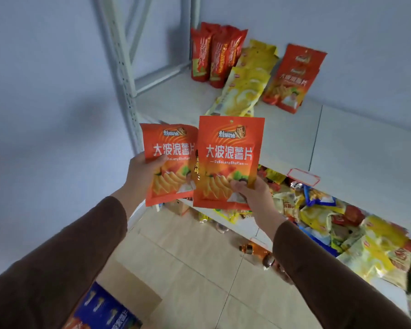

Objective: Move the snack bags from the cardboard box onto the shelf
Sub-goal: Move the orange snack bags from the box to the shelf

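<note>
White shelf (282, 129) against pale wall — red, yellow and orange bags standing at the back; we hold two orange snack bags before it: left hand (141, 173) grips one (169, 162), right hand (252, 193) pinches the other (226, 162) — cardboard box (126, 288) below

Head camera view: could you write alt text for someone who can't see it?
Two hands, left hand and right hand, each hold an orange chip bag, left bag and right bag, up before a white shelf bearing similar bags.
</note>
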`<state>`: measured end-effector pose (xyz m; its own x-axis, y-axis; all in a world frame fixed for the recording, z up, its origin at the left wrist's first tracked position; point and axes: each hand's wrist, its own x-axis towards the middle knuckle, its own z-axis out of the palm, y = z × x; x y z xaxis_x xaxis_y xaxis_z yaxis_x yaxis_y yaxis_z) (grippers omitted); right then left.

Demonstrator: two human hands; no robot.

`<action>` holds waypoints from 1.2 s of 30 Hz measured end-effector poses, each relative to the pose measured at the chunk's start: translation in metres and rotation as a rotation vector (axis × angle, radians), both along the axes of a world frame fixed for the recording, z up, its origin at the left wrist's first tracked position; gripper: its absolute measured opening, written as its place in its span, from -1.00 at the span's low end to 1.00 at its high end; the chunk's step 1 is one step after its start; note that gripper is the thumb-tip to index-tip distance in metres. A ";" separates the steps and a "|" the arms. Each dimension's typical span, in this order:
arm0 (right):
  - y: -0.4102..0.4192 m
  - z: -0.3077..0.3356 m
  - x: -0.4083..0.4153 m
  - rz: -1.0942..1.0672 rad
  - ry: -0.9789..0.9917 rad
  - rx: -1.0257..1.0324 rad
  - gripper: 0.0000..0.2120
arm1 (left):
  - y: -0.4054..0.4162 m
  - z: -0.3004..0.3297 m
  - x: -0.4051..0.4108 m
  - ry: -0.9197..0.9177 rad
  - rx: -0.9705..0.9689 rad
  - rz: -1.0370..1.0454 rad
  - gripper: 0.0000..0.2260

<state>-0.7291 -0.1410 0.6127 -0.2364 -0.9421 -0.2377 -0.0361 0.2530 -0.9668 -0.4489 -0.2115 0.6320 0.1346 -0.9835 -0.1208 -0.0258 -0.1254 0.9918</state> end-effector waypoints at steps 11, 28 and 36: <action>-0.073 0.039 -0.180 -0.244 -0.047 -0.120 -0.67 | -0.122 0.063 -0.199 0.018 -0.127 -0.200 -0.80; -0.176 0.057 -0.274 -0.566 -0.075 -0.195 -0.84 | -0.335 0.071 -0.378 0.097 -0.147 -0.489 -0.71; -0.205 0.052 -0.294 -0.585 -0.116 -0.183 -0.80 | -0.395 0.082 -0.431 0.011 -0.154 -0.476 -0.65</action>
